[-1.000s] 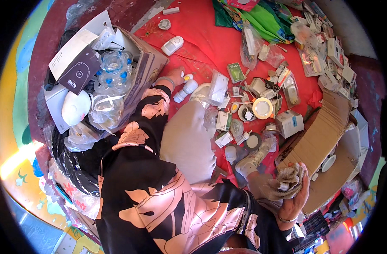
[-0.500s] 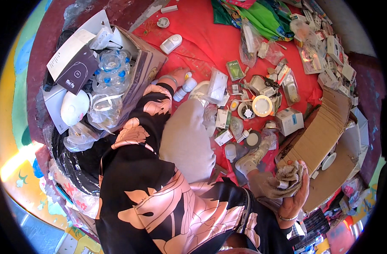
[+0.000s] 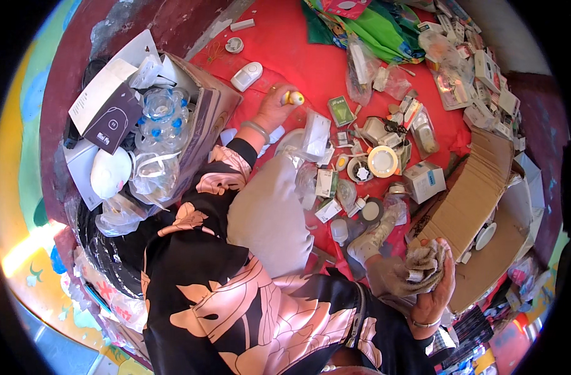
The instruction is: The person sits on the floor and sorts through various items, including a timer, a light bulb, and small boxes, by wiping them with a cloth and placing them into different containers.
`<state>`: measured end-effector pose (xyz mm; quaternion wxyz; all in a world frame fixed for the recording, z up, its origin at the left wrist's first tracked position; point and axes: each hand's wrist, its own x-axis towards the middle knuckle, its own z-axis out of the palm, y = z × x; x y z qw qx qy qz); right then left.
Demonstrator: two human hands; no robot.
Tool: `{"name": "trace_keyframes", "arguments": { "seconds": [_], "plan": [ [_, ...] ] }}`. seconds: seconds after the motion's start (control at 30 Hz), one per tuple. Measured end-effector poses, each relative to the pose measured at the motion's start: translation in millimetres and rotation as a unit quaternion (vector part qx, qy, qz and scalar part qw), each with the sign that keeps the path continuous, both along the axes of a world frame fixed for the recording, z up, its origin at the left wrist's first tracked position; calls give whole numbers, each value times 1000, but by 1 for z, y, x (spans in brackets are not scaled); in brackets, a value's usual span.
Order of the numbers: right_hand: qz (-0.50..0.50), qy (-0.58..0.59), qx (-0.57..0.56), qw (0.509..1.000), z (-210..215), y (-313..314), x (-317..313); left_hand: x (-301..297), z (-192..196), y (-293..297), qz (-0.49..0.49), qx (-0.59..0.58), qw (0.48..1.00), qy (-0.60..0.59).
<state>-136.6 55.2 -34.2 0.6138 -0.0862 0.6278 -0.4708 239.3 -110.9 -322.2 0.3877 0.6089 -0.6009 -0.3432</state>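
My left hand [image 3: 275, 107] is raised over the red sheet, its fingers closed on a small white and yellow round-ended object [image 3: 296, 98]. Beneath its wrist lie white bulb-shaped pieces [image 3: 276, 134], partly covered by the forearm. Close by, a white oval device [image 3: 247, 75] rests on the sheet. On the right, my right hand [image 3: 436, 286] is closed round a crumpled brown cloth [image 3: 425, 262], beside my lower leg and the open carton. Some of its fingers are hidden behind the cloth.
At left stands a cardboard box [image 3: 212, 112] packed with clear plastic bottles [image 3: 163, 119] and a dark printed box. An open carton [image 3: 470, 194] is at right. Between my legs lie several small boxes, a round white-rimmed light [image 3: 383, 161] and a green box [image 3: 341, 110].
My left hand has moved away and to the right from beside the white bulb-shaped pieces, with the small white and yellow object in its fingers. The right hand with the cloth has barely moved.
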Motion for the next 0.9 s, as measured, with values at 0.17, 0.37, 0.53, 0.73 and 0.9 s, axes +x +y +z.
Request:
{"name": "trace_keyframes", "arguments": {
  "seconds": [0.17,0.37,0.53,0.73,0.9],
  "plan": [
    [-2,30,0,1000,0,4,-3,-24,30,-19,-26,-45,992,114],
    [-2,14,-10,1000,-1,8,-10,-31,33,-21,-24,64,932,355],
    [-7,-2,-16,1000,-2,11,-11,-17,40,-13,-32,197,765,613],
    [-5,7,-10,1000,2,3,-4,-4,41,-15,-26,222,688,691],
    [-4,28,-9,1000,2,1,0,4,17,-17,66,207,723,656]
  ]
}}
